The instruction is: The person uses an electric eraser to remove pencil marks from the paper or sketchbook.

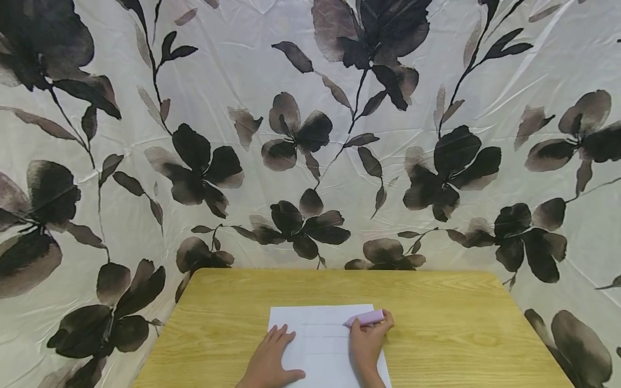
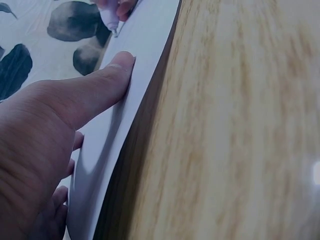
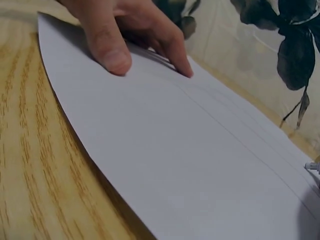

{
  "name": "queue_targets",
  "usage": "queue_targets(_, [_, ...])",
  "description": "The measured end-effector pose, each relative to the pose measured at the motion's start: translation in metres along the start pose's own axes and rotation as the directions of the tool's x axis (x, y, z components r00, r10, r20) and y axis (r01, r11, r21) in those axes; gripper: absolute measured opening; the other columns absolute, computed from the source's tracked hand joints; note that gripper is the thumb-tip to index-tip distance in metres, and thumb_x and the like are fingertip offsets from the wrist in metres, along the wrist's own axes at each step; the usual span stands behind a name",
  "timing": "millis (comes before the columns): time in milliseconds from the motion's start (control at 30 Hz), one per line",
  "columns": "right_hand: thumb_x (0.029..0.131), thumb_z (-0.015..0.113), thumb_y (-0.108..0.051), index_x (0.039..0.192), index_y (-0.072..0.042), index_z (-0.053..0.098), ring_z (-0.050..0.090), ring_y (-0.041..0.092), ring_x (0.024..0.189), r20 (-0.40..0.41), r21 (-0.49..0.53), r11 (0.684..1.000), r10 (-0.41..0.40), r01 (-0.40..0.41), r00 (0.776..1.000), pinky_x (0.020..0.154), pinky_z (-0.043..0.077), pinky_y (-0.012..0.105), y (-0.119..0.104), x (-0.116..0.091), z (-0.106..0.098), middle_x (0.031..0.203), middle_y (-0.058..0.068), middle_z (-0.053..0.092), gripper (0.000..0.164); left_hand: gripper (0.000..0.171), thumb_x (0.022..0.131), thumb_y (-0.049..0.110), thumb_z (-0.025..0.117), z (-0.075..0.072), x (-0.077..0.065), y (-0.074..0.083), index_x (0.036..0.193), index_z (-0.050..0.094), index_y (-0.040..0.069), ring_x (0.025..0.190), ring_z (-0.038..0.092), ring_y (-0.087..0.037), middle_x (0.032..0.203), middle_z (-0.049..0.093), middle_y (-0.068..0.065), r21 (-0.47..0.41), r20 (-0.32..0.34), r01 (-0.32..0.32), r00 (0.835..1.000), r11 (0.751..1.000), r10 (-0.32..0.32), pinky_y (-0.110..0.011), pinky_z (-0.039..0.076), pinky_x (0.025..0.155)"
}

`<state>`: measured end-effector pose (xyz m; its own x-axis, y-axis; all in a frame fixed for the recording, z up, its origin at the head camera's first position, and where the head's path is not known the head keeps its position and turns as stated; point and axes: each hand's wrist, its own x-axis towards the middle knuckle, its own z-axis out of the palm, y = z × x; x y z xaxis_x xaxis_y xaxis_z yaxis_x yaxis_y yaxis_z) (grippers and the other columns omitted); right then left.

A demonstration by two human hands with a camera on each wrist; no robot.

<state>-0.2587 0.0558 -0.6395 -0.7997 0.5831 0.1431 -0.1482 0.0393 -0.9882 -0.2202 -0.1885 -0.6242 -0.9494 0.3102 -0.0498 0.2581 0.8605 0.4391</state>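
A white sheet of paper [image 1: 322,366] lies on the wooden table, with a few thin, faint lines drawn across it. My right hand [image 1: 367,345] pinches a thick light-purple pen [image 1: 365,318] with a narrow tip. That tip is at the right end of the uppermost line, and in the right wrist view only the pen's tip [image 3: 313,166] shows at the edge. My left hand [image 1: 273,360] rests on the sheet's left side, thumb spread from the fingers. In the left wrist view the left thumb [image 2: 107,82] lies on the paper, whose near edge bows up slightly.
The yellow wood-grain table [image 1: 451,334] extends to both sides of the sheet and behind it. A white cloth [image 1: 368,215] printed with dark flowers hangs behind and around the table.
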Motion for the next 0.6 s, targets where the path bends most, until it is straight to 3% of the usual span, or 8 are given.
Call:
queue_targets(433, [0.079, 0.067, 0.009, 0.137, -0.005, 0.023, 0.060, 0.018, 0.059, -0.013, 0.022, 0.999, -0.025, 0.026, 1.000, 0.051, 0.051, 0.022, -0.0013, -0.0014, 0.0010, 0.093, 0.020, 0.059, 0.074, 0.101, 0.066, 0.079, 0.065, 0.0001, -0.0016, 0.0002, 0.137, 0.054, 0.009, 0.137, 0.030, -0.045, 0.146, 0.043, -0.019, 0.004, -0.011, -0.001, 1.000, 1.000, 0.001, -0.063, 0.028, 0.107])
queue_targets(600, [0.079, 0.066, 0.010, 0.138, -0.005, 0.022, 0.060, 0.018, 0.059, 0.018, 0.028, 0.999, -0.024, 0.023, 1.000, 0.051, 0.051, 0.023, -0.0019, -0.0026, 0.0015, 0.096, 0.021, 0.059, 0.075, 0.101, 0.066, 0.080, 0.065, 0.0004, -0.0013, 0.0005, 0.137, 0.054, 0.009, 0.137, 0.030, -0.045, 0.146, 0.043, -0.019, 0.006, -0.004, 0.005, 1.000, 1.000, -0.005, -0.063, 0.028, 0.107])
